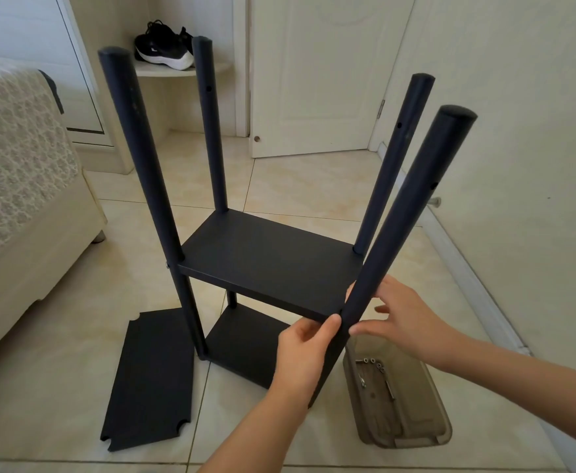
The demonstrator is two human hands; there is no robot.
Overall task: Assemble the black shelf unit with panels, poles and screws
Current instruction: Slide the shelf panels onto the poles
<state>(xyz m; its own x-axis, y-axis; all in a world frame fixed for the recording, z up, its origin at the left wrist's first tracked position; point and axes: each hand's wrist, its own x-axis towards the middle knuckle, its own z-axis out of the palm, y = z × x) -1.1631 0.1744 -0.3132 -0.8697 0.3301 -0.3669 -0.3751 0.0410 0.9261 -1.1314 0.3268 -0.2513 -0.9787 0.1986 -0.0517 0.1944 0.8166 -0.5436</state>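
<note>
The black shelf unit stands on the floor with a middle panel (266, 261) and a lower panel (242, 343) fitted between several upright poles. My left hand (305, 349) grips the near right pole (406, 213) just below the middle panel's front right corner. My right hand (399, 315) reaches to the same pole from the right, fingers straight and touching it at the panel's corner. A loose black panel (150, 380) with notched corners lies flat on the floor at the left.
A brown translucent tray (416, 435) holding several screws and a small tool sits on the floor beside the near right pole. A cream sofa (23, 186) is at the left. A white door (317, 73) and a corner shelf with black sneakers (163, 46) are behind.
</note>
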